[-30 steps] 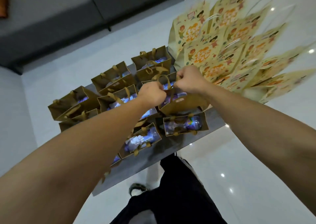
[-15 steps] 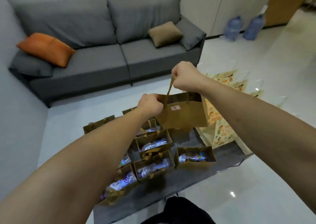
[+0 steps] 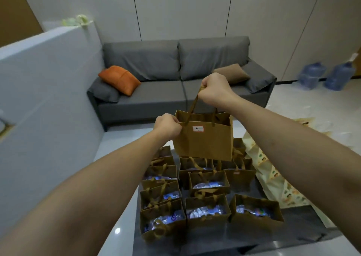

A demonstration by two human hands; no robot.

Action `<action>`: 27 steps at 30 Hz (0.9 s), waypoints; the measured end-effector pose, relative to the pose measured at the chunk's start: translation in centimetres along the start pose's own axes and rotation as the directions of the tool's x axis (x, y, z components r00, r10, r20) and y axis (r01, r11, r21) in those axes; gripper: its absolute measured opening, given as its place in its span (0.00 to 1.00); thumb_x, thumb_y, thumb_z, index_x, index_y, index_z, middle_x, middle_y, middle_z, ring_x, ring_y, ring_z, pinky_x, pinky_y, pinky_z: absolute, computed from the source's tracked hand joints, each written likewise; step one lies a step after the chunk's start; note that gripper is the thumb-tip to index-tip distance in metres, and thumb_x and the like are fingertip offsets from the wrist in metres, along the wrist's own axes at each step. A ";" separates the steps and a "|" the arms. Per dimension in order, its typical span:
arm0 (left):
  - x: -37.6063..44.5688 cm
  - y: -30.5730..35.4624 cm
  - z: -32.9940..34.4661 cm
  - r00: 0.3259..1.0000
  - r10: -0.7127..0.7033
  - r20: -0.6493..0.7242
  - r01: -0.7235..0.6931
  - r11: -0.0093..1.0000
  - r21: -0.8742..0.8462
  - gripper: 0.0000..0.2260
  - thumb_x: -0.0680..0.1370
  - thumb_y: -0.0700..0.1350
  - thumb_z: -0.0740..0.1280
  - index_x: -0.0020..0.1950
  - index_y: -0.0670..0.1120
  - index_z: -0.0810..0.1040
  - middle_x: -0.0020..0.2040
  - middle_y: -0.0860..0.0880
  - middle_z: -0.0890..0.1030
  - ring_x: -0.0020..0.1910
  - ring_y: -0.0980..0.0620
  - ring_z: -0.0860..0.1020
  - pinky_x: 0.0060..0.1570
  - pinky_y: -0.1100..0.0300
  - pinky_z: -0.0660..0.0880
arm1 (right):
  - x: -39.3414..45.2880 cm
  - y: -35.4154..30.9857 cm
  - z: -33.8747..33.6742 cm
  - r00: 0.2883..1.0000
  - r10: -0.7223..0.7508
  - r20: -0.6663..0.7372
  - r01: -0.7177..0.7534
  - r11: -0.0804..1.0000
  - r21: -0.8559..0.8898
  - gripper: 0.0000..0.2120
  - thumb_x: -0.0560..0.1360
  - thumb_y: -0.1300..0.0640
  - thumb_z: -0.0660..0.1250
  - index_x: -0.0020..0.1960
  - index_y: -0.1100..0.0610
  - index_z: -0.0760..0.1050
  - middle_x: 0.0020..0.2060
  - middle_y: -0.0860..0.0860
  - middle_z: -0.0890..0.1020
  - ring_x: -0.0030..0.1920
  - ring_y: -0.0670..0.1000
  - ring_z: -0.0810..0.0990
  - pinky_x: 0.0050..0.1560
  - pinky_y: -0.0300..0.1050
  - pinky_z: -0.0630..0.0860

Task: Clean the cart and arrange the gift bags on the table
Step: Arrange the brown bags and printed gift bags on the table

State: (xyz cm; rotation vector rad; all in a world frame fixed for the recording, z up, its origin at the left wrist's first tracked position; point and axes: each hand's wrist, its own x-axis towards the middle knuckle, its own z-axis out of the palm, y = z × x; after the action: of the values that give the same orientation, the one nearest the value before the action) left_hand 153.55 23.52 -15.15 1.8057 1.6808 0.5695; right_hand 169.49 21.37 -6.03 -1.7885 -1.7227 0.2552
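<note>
Aloft, brown gift bag (image 3: 203, 138) labelled "9" (image 3: 197, 128); right hand (image 3: 215, 87) fingers grip handle (image 3: 192, 107), left hand (image 3: 168, 126) fingers pinch rim.

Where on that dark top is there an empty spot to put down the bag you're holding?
The lifted bag hangs from the right hand; the left hand pinches its rim. Bare dark top shows along the near edge, in front of the front row of bags, and right of the front-right bag. Left and middle are packed bag against bag.
</note>
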 end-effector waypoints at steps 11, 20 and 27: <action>-1.0 2.3 5.7 0.987 0.073 0.141 -0.083 0.995 0.061 0.02 0.81 0.45 0.68 0.50 0.49 0.80 0.47 0.49 0.81 0.45 0.53 0.79 0.37 0.62 0.74 | -1.7 4.1 -0.4 0.982 0.074 0.171 -0.065 0.996 -0.055 0.05 0.73 0.64 0.71 0.39 0.57 0.78 0.36 0.54 0.79 0.39 0.53 0.81 0.43 0.51 0.83; -1.5 4.4 17.4 0.903 0.069 0.424 -0.125 0.987 0.106 0.04 0.80 0.42 0.69 0.46 0.47 0.82 0.45 0.47 0.82 0.44 0.51 0.81 0.45 0.55 0.82 | -5.8 17.2 -0.1 0.921 0.302 0.247 -0.242 0.939 -0.245 0.09 0.70 0.67 0.68 0.33 0.57 0.74 0.32 0.54 0.75 0.36 0.53 0.78 0.30 0.46 0.73; 1.0 4.7 22.8 0.823 -0.044 0.566 -0.050 0.987 0.150 0.06 0.81 0.49 0.68 0.45 0.50 0.80 0.48 0.47 0.81 0.51 0.47 0.80 0.52 0.51 0.82 | -7.5 26.9 1.2 0.858 0.387 0.339 -0.313 0.915 -0.254 0.11 0.68 0.70 0.64 0.32 0.57 0.69 0.32 0.53 0.70 0.34 0.52 0.71 0.32 0.43 0.66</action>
State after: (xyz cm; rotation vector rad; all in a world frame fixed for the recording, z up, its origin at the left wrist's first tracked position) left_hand 172.38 21.27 -28.61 1.8445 1.3272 -0.1197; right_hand 190.18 16.12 -24.06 -2.3210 -1.7048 0.6547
